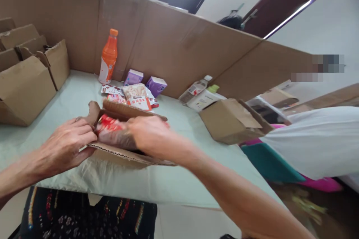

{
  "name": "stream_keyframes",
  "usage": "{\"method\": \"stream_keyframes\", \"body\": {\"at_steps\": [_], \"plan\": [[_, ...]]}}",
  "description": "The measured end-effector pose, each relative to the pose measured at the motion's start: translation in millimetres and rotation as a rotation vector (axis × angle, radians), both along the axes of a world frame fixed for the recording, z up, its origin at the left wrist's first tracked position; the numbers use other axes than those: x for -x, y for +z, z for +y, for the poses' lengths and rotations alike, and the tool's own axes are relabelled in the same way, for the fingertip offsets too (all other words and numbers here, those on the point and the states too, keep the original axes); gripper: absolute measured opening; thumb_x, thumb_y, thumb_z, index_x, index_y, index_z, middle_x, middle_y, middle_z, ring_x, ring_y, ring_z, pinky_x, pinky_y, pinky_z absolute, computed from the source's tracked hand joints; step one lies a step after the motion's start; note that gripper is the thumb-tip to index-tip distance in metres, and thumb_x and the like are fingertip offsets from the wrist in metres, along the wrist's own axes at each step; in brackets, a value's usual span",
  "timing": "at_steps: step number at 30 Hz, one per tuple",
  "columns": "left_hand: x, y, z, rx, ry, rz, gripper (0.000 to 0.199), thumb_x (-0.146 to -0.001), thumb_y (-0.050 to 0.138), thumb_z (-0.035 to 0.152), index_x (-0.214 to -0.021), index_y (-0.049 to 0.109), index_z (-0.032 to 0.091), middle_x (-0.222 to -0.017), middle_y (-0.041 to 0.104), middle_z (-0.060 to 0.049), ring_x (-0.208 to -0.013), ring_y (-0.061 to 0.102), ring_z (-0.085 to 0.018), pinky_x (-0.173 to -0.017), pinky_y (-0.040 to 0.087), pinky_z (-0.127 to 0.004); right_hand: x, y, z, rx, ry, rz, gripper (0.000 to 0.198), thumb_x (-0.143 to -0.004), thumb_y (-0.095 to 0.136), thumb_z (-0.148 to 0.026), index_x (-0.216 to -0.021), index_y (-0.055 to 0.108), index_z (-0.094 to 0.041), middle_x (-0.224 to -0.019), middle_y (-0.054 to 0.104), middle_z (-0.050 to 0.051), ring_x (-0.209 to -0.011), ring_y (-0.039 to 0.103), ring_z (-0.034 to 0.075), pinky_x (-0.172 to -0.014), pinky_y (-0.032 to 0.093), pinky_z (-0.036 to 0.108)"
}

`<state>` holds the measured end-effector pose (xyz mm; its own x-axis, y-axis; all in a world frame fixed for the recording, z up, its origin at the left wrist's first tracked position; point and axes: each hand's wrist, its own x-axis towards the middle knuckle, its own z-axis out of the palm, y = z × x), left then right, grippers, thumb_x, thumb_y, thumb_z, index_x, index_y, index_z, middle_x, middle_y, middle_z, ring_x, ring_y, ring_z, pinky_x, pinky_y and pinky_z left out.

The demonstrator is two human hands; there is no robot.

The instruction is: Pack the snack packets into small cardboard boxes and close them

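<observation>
The left hand (73, 139) grips the left end of an open cardboard box (119, 157) on the near desk (193, 185); the right hand (150, 134) reaches inside beside a red-topped packet (110, 127), its grip too blurred to tell. Snack packets (134, 95) lie just beyond.

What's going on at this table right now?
A person's left hand holds the left end of an open brown cardboard box. Their right hand, blurred, reaches inside beside a red-and-clear plastic packet; its grip is unclear. Behind the box, flat snack packets lie near an upright orange plastic bottle.
</observation>
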<state>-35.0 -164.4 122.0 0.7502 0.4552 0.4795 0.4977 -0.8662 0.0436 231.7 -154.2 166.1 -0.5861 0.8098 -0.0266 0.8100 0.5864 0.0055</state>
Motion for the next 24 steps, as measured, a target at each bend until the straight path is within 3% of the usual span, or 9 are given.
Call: {"method": "stream_keyframes", "body": {"at_steps": [4,9,11,14,17,18,20,22,24], "plan": [[-2.6,-6.4,1.0,-0.004,0.018,0.012,0.015,-0.090,0.059,0.008,-0.085,0.066,0.021,-0.087,0.073,-0.006,-0.085,0.067,-0.025,-0.078,0.050,-0.038,17.3,-21.3,6.2,0.231,-0.014,-0.155,0.031,-0.097,0.050,-0.009,-0.114,0.076,-0.013,-0.110,0.082,0.016,-0.098,0.077,0.028,-0.079,0.053,0.035],[0.9,-13.7,2.2,-0.010,-0.013,-0.021,0.016,-0.091,0.058,0.007,-0.092,0.068,0.019,-0.093,0.075,-0.007,-0.093,0.071,-0.026,-0.082,0.055,-0.040,13.8,-16.2,12.1,0.268,-0.022,-0.135,0.036,-0.098,0.051,-0.010,-0.127,0.072,-0.012,-0.119,0.080,0.017,-0.106,0.075,0.029,-0.082,0.051,0.036],[1.4,-16.6,1.2,-0.026,-0.020,-0.081,0.016,-0.095,0.057,0.008,-0.096,0.068,0.019,-0.100,0.075,-0.008,-0.105,0.071,-0.028,-0.090,0.058,-0.042,12.1,-14.2,13.3,0.293,-0.014,-0.117,0.032,-0.101,0.053,-0.015,-0.126,0.073,-0.013,-0.120,0.080,0.016,-0.106,0.074,0.029,-0.082,0.050,0.035],[0.3,-23.2,-2.6,-0.046,0.060,-0.232,0.017,-0.096,0.061,0.007,-0.101,0.071,0.020,-0.137,0.067,-0.013,-0.138,0.060,-0.034,-0.112,0.054,-0.049,10.5,-15.2,16.5,0.323,-0.058,-0.034,0.029,-0.106,0.052,-0.023,-0.124,0.074,-0.018,-0.118,0.081,0.013,-0.104,0.074,0.026,-0.081,0.048,0.032],[-2.1,-31.1,-7.2,0.008,0.183,-0.373,0.016,-0.095,0.066,0.011,-0.103,0.073,0.023,-0.169,0.041,-0.010,-0.151,0.049,-0.038,-0.119,0.052,-0.054,11.3,-19.4,20.5,0.304,-0.126,-0.038,0.029,-0.107,0.049,-0.022,-0.118,0.075,-0.016,-0.112,0.082,0.014,-0.099,0.074,0.025,-0.077,0.046,0.032],[-3.1,-33.2,-8.2,0.048,0.203,-0.393,0.014,-0.096,0.065,0.014,-0.103,0.073,0.024,-0.170,0.042,-0.009,-0.149,0.053,-0.037,-0.115,0.056,-0.051,11.3,-20.2,21.7,0.300,-0.139,-0.047,0.029,-0.106,0.048,-0.021,-0.116,0.075,-0.015,-0.111,0.082,0.015,-0.097,0.075,0.026,-0.077,0.046,0.032],[-4.7,-36.0,-9.2,0.114,0.212,-0.397,0.014,-0.099,0.061,0.018,-0.103,0.073,0.024,-0.160,0.055,-0.009,-0.135,0.067,-0.032,-0.104,0.064,-0.043,8.3,-19.0,22.3,0.335,-0.112,-0.034,0.029,-0.105,0.050,-0.022,-0.118,0.076,-0.014,-0.113,0.082,0.016,-0.100,0.075,0.027,-0.080,0.049,0.034],[-5.4,-36.9,-8.9,0.127,0.208,-0.383,0.015,-0.101,0.058,0.019,-0.103,0.072,0.024,-0.144,0.069,-0.009,-0.121,0.075,-0.027,-0.095,0.066,-0.037,-0.2,-13.9,18.6,0.389,-0.016,0.062,0.031,-0.103,0.058,-0.026,-0.127,0.074,-0.015,-0.125,0.080,0.015,-0.112,0.074,0.028,-0.091,0.053,0.036],[-4.7,-37.4,-7.9,0.122,0.195,-0.376,0.015,-0.102,0.058,0.019,-0.102,0.072,0.024,-0.140,0.071,-0.009,-0.119,0.076,-0.026,-0.096,0.065,-0.036,-12.6,-6.7,10.1,0.329,0.087,0.244,0.037,-0.102,0.064,-0.029,-0.136,0.071,-0.017,-0.138,0.075,0.013,-0.126,0.070,0.027,-0.106,0.053,0.039]]}}
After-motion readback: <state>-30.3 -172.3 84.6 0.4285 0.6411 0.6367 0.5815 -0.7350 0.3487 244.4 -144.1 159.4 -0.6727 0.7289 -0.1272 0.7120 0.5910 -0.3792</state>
